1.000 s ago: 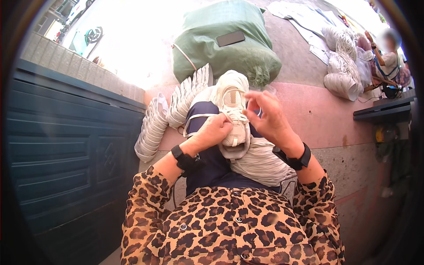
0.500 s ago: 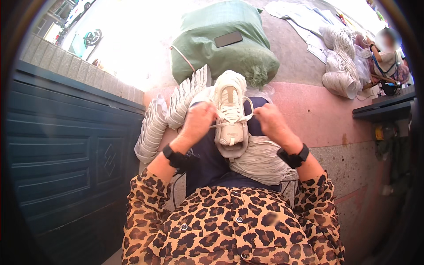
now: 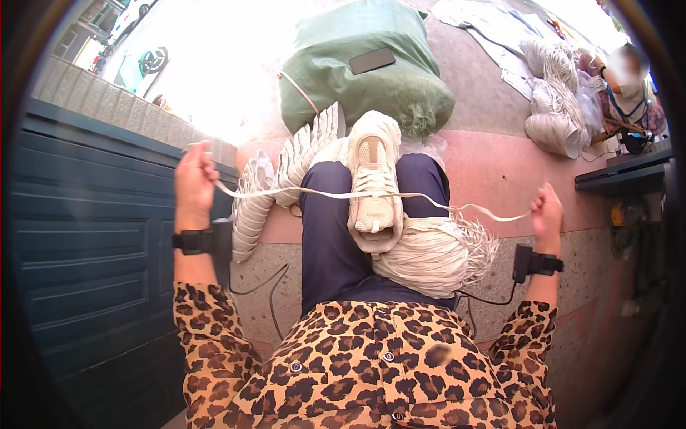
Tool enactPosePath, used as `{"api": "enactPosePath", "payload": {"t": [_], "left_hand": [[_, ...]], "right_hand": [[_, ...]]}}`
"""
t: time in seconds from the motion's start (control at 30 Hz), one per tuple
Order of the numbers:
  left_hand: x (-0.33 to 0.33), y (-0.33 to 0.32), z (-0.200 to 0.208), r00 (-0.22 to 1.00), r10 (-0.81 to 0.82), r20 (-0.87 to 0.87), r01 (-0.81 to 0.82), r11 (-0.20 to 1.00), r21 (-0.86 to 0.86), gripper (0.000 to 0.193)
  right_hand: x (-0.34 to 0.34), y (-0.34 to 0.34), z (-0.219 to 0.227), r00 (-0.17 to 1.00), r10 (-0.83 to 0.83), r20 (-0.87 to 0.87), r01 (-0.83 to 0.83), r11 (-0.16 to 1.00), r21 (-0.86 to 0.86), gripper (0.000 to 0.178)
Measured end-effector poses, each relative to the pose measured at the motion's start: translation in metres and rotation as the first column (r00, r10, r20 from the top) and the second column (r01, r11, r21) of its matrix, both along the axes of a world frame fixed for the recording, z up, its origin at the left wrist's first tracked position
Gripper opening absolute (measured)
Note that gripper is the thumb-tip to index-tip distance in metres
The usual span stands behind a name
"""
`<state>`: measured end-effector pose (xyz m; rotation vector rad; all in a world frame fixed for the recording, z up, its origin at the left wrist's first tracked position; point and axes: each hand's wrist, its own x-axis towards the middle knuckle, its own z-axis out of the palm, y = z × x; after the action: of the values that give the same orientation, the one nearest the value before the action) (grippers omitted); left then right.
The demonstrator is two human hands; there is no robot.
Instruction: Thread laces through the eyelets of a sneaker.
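Note:
A cream lace-up shoe rests between my knees, its heel toward me. A pale flat shoelace runs out from both sides of its lacing. Far out to the left, beside the dark door, my left hand is closed on one end of the lace. My right hand pinches the other end, well out to the right. The left length is fairly straight, while the right one waves. A thick bundle of loose laces lies on my lap by the shoe's right side.
Nested pale shoe parts stand in rows left of my knees. Ahead sits a bulging green sack with a phone on it. The dark blue panelled door borders the left. Another person sits far right near bundles.
Both hands have moved widely apart from beside the shoe, drawing the lace out sideways. The loop that stood over the shoe is gone.

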<state>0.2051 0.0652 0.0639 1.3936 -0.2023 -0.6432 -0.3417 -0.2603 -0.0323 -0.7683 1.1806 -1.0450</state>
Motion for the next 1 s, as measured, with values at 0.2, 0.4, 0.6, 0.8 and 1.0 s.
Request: {"api": "enactPosePath", "payload": {"t": [0.2, 0.4, 0.6, 0.8, 1.0], "left_hand": [[-0.139, -0.046, -0.052, 0.754, -0.654, 0.065, 0.551, 0.683, 0.479, 0.017], [-0.167, -0.054, -0.066, 0.115, -0.469, 0.876, 0.160, 0.879, 0.450, 0.013], [-0.171, -0.053, -0.060, 0.614, -0.654, 0.443, 0.376, 0.735, 0.564, 0.015], [-0.172, -0.047, -0.074, 0.455, -0.612, 0.647, 0.227, 0.782, 0.580, 0.017], [-0.178, -0.052, -0.078, 0.460, -0.590, 0.664, 0.157, 0.790, 0.593, 0.016]], "right_hand": [[0.149, 0.097, 0.031, 0.578, 0.754, -0.312, -0.795, 0.606, -0.008, 0.015], [0.175, 0.131, 0.021, 0.421, 0.490, -0.763, -0.906, 0.267, -0.329, 0.011], [0.186, 0.125, 0.000, 0.469, 0.182, -0.864, -0.881, 0.171, -0.442, 0.010], [0.201, 0.136, 0.010, 0.289, -0.190, -0.938, -0.957, -0.062, -0.283, 0.020], [0.197, 0.135, 0.009, 0.283, -0.160, -0.946, -0.947, 0.109, -0.302, 0.013]]}}
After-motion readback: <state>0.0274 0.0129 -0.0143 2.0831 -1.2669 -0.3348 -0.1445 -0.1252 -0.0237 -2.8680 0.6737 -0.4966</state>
